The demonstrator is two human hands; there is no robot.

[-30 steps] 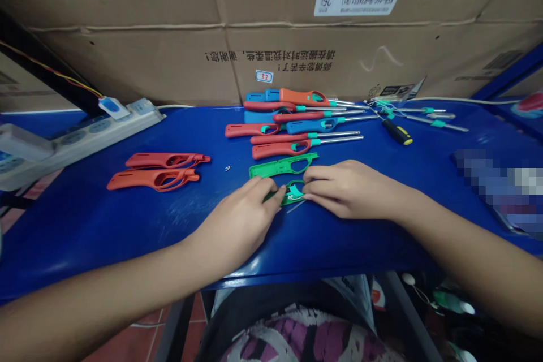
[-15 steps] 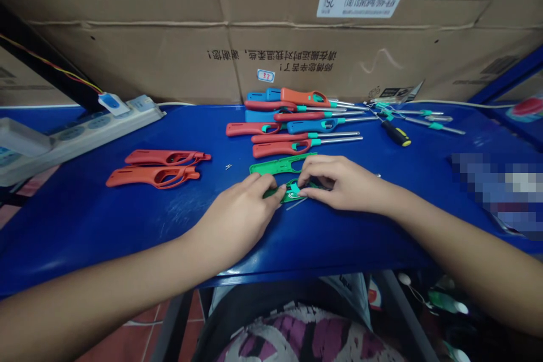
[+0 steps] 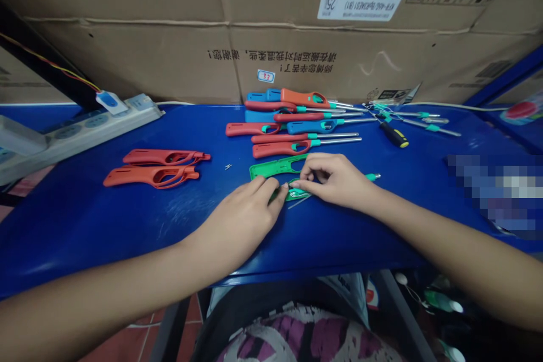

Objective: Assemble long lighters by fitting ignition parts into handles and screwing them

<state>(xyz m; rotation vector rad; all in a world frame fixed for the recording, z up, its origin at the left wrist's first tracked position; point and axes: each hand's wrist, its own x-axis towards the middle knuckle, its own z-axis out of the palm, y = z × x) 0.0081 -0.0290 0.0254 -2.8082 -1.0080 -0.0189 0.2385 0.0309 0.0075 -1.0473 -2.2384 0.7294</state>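
On the blue table in front of me lies a green lighter casing half [image 3: 290,197], mostly covered by my fingers. Small teal parts and white wires show inside it. My left hand [image 3: 254,203] is closed on its left end. Over its middle, my right hand [image 3: 333,178] pinches, thumb and index together; whatever lies between those fingertips is hidden. Just behind is the other green casing half [image 3: 274,167], open side up, its right end behind my right hand. A thin clear tube [image 3: 299,202] lies along the near side. A teal and metal tip [image 3: 373,177] shows past my right wrist.
Several lighters [image 3: 282,149] in red, blue and orange are piled at the back. Metal nozzle rods [image 3: 428,124] and a screwdriver [image 3: 393,134] lie right of them. Red and orange casings [image 3: 153,176], tiny metal bits [image 3: 228,167] and a power strip [image 3: 89,133] are leftward.
My right fingertips have shifted slightly left over the green casing half. The teal piece that stood up between my hands now sits lower in the casing. The teal and metal tip shows more.
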